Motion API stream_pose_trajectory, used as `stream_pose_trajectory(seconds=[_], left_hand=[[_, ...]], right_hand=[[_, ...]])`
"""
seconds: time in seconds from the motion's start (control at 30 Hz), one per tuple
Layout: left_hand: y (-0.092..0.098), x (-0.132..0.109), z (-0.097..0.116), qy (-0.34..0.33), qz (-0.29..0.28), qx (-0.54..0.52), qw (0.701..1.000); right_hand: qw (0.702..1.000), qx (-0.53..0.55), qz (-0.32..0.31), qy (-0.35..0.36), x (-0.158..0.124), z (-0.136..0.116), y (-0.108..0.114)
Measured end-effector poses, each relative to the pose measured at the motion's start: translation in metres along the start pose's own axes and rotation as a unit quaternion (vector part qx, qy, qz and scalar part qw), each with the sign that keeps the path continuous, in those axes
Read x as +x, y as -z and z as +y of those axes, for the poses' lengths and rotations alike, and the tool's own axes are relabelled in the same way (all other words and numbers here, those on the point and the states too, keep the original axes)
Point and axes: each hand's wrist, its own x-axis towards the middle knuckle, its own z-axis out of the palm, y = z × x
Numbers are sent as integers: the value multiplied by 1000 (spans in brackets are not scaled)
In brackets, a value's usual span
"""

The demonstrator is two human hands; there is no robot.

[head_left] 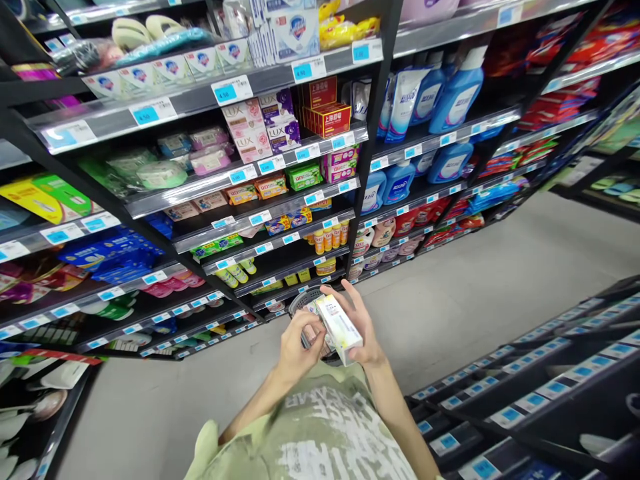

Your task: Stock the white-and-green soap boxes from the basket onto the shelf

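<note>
A small white and yellow box (340, 328) is held in front of my chest. My right hand (361, 333) grips it from the right, thumb and fingers around its lower end. My left hand (299, 345) is curled just left of the box, fingers bent towards it and touching its near side. Behind both hands a grey mesh basket (306, 301) stands on the floor at the foot of the shelves.
Tall black shelves fill the left and back, stocked with soap boxes (260, 127), red boxes (326, 110) and blue detergent bottles (450, 93). A second, lower shelf unit (540, 393) stands at the right. A grey floor aisle (480, 280) runs between them.
</note>
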Motion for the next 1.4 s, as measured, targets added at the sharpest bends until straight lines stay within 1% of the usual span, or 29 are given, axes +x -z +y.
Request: stream_pose_trajectory(seconds=[0.07,0.1,0.17,0.23,0.3,0.33,0.4,0.47,0.5,0.57,0.6,0.67,0.7,0.77,0.87,0.97,1.1,1.17,1.23,1.3,1.37,1.4], left_hand=[[-1,-5,-6,2,13,21,1000],[-1,-7,-9,-3,13,29,999],[0,-10,-12,-12,1,31,999],[1,-10,-12,-17,-7,28,999],[1,-7,-10,-23,-2,33,999],[1,-5,-8,-31,6,34,999],[2,0,-3,-58,19,20,998],[3,5,1,-120,22,-4,993],[5,6,4,-165,13,-17,986],[9,8,10,-240,-34,-41,969],[11,9,13,-259,-65,-54,962],[14,10,17,-258,-126,-72,955],[15,10,18,-255,-140,-74,954],[15,12,19,-265,-133,-61,953],[12,14,17,-294,-92,-27,951],[9,14,14,-307,-76,-10,949],[6,5,6,-305,-64,-9,950],[6,1,1,-290,-68,-7,954],[6,-1,-1,-279,-74,2,957],[6,0,0,-285,-61,16,956],[5,5,2,-290,-42,36,956],[5,8,2,-283,-43,47,957]], right_hand=[[999,-42,-19,4,-1,-3,-3],[998,-60,-18,1,-1,-4,-5],[997,-74,3,-14,-2,-5,-9],[997,-65,35,-28,-3,-5,-11],[997,-50,46,-33,-4,-4,-10],[998,-42,38,-31,-4,-4,-8],[1000,-13,-9,-27,-6,-4,-4],[997,38,-69,-25,-10,-5,2],[993,60,-96,-27,-12,-6,5],[988,78,-128,-37,-18,-6,12],[988,73,-132,-45,-20,-5,16],[987,51,-140,-61,-22,-1,24],[986,42,-148,-62,-22,2,29],[983,35,-175,-36,-20,7,37],[977,56,-208,10,-17,11,41],[974,93,-208,2,-16,8,36],[967,116,-226,4,-17,2,29],[968,124,-217,1,-17,0,29],[975,130,-181,-18,-17,1,31],[983,129,-127,-33,-15,4,32],[992,106,-62,-31,-13,10,34],[995,89,-29,-31,-12,14,35]])
